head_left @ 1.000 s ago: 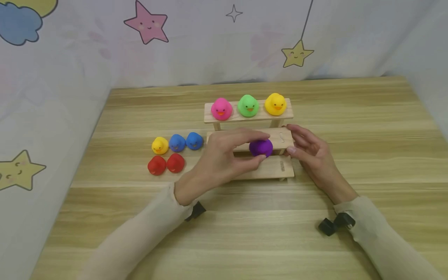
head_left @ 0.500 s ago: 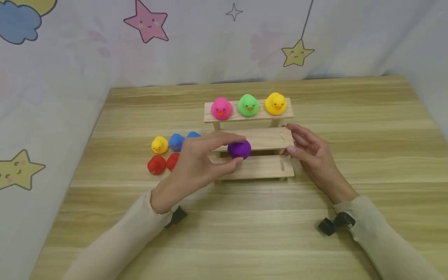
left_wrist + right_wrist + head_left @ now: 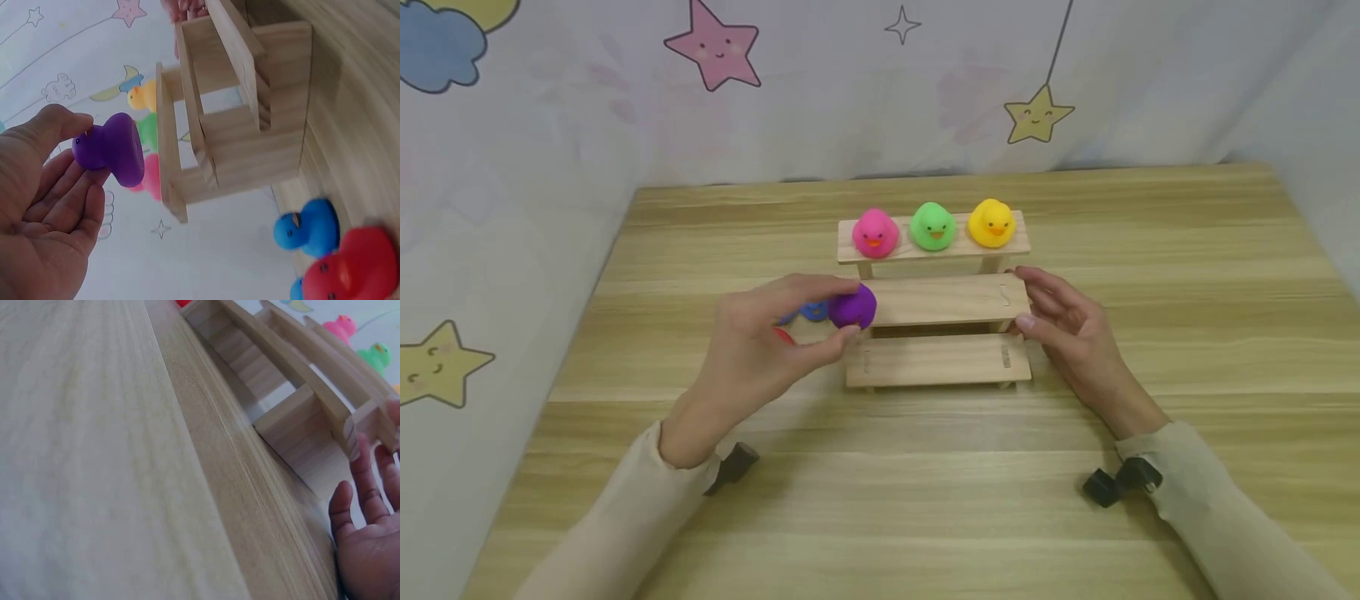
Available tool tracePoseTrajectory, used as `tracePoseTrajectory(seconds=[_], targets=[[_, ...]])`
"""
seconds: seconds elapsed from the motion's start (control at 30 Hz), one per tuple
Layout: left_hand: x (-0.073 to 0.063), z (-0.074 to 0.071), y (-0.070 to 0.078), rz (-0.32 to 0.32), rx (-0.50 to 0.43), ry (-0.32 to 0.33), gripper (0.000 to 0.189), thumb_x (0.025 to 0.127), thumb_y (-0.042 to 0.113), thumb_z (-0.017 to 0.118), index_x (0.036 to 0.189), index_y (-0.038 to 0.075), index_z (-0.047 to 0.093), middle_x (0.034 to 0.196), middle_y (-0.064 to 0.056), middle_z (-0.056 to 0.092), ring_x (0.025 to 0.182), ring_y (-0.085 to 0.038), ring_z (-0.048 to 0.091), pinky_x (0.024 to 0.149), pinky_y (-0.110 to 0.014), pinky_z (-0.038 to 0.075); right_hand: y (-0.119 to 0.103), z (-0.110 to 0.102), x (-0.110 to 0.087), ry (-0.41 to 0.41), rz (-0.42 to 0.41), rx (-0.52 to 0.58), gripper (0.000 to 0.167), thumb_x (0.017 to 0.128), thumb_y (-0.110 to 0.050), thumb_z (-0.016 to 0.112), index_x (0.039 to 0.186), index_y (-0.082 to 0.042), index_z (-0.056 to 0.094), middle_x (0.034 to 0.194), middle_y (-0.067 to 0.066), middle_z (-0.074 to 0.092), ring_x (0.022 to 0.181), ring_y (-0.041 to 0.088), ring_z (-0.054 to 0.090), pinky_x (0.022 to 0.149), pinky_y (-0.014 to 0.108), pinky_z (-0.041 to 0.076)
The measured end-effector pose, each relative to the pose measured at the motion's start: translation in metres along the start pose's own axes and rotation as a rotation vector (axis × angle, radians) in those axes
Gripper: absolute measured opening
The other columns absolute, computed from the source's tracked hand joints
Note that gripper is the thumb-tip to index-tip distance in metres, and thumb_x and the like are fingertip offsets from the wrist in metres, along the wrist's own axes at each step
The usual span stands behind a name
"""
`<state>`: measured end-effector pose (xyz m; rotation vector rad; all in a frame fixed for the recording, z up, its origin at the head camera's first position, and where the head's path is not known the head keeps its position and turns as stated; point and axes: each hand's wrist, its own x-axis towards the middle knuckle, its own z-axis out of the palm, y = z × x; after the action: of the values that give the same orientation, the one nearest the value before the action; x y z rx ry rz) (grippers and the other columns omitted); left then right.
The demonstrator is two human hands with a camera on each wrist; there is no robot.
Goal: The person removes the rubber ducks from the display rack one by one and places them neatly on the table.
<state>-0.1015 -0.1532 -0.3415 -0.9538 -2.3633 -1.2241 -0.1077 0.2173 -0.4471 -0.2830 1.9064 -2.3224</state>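
My left hand (image 3: 741,346) pinches a purple rubber duck (image 3: 854,307) between thumb and fingertips, by the left end of a three-step wooden stand (image 3: 936,362). In the left wrist view the purple duck (image 3: 112,150) is held in the air, its flat base facing the stand. At the opposite end, my right hand (image 3: 1071,342) holds the middle step, thumb at its front corner and a finger at the back one. On the top step sit a pink duck (image 3: 875,233), a green duck (image 3: 933,227) and a yellow duck (image 3: 992,223).
Left of the stand, a blue duck (image 3: 309,228) and a red duck (image 3: 353,269) rest on the wood-grain table (image 3: 925,492). My left hand covers most of that group in the head view. A patterned cloth (image 3: 850,108) hangs behind the table.
The left hand has carried the purple duck leftward, from over the steps to their left end. It now blocks the view of the loose ducks. The right hand stays put.
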Motion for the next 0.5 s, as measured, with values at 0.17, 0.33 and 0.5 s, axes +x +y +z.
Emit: tracePoseTrajectory(seconds=[0.17, 0.33, 0.5], targets=[[-0.01, -0.018, -0.007, -0.045, 0.013, 0.029, 0.045, 0.077, -0.006, 0.091, 0.119, 0.006, 0.081, 0.111, -0.008, 0.084, 0.096, -0.013, 0.077, 0.083, -0.01, 0.057, 0.0, 0.001, 0.0, 0.002, 0.001, -0.008, 0.059, 0.104, 0.006, 0.06, 0.161, -0.005, 0.045, 0.17, 0.012, 0.047, 0.141, 0.009, 0.06, 0.108, 0.019, 0.057], [-0.017, -0.025, -0.015, -0.094, 0.059, 0.067, 0.043, 0.078, -0.004, 0.091, 0.119, 0.008, 0.082, 0.111, -0.008, 0.084, 0.094, -0.008, 0.075, 0.084, -0.008, 0.055, 0.0, 0.0, 0.001, 0.003, -0.005, 0.005, 0.059, 0.104, 0.008, 0.059, 0.16, -0.004, 0.046, 0.168, 0.011, 0.05, 0.136, 0.01, 0.063, 0.104, 0.02, 0.058], [-0.021, -0.024, -0.024, -0.089, 0.08, 0.059, 0.043, 0.078, -0.003, 0.091, 0.119, 0.008, 0.082, 0.111, -0.009, 0.084, 0.091, -0.014, 0.077, 0.084, -0.006, 0.054, 0.001, 0.0, 0.001, 0.004, -0.014, 0.025, 0.059, 0.103, 0.01, 0.058, 0.159, -0.003, 0.047, 0.165, 0.006, 0.055, 0.133, 0.011, 0.065, 0.101, 0.021, 0.06]])
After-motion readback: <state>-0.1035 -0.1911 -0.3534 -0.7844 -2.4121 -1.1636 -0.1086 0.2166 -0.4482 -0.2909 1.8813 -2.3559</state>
